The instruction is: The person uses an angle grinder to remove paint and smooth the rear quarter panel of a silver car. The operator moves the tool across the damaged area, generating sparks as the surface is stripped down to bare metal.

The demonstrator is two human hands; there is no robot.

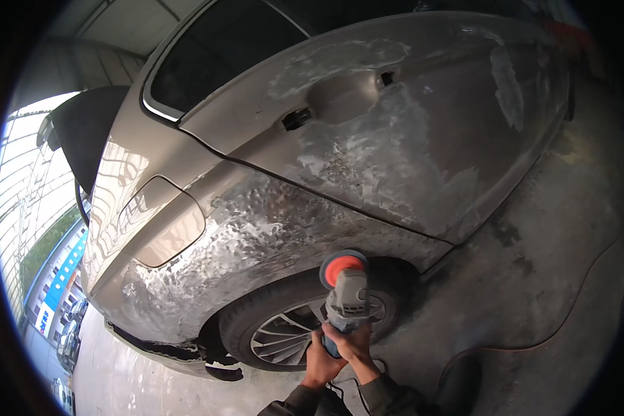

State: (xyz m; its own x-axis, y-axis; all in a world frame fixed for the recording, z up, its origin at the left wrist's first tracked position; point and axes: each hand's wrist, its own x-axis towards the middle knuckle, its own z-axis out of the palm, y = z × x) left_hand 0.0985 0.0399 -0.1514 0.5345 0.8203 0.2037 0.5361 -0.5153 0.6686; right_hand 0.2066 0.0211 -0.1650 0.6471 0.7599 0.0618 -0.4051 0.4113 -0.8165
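My left hand (320, 365) and my right hand (355, 342) are both closed around the rear body of a grey angle grinder (348, 295). At its far end a round red sanding disc (342, 267) with a dark rim sits at the top edge of the rear wheel arch. I cannot tell whether the disc touches the metal. Past it spreads the rear fender (249, 222) of a brownish car, dented and scraped to bare, shiny metal in patches. Below the grinder is the rear wheel (281, 336), partly hidden behind my hands and the tool.
The rear door (457, 118) has grey sanded patches and openings where a handle would sit. The fuel flap (166, 225) is at the left. A cable (555, 340) runs over the concrete floor (506, 298) on the right. The raised tailgate (90, 132) stands at far left.
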